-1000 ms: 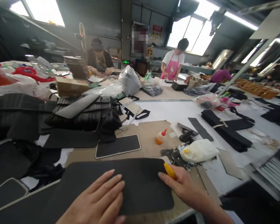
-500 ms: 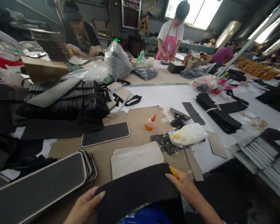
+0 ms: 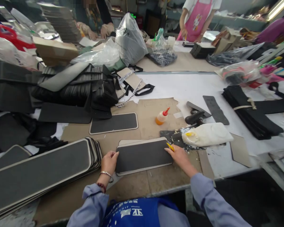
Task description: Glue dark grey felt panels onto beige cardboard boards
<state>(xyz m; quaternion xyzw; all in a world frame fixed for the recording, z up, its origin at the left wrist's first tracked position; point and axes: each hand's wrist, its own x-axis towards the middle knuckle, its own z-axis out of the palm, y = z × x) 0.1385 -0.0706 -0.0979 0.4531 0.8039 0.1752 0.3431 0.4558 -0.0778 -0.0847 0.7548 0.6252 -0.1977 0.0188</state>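
A dark grey rectangular panel [image 3: 143,155] lies flat on a cream-edged backing board in front of me, on the brown cardboard sheet [image 3: 156,113]. My left hand [image 3: 109,162] grips the panel's left end, fingers curled over the edge. My right hand [image 3: 178,154] rests at the panel's right end and holds a small yellow tool [image 3: 169,146] between its fingers. A stack of long dark panels with cream rims [image 3: 41,171] lies just to the left of my left hand.
An orange glue bottle with a red tip [image 3: 162,116], a white plastic bag [image 3: 207,134] and black scraps sit behind the panel. Piles of black material [image 3: 80,91] fill the left; black strips [image 3: 251,113] lie right. Other people work at the far end.
The black piece held up near my body is now laid flat on the cream board on the table. Both hands moved forward to its ends, and the view tilted down.
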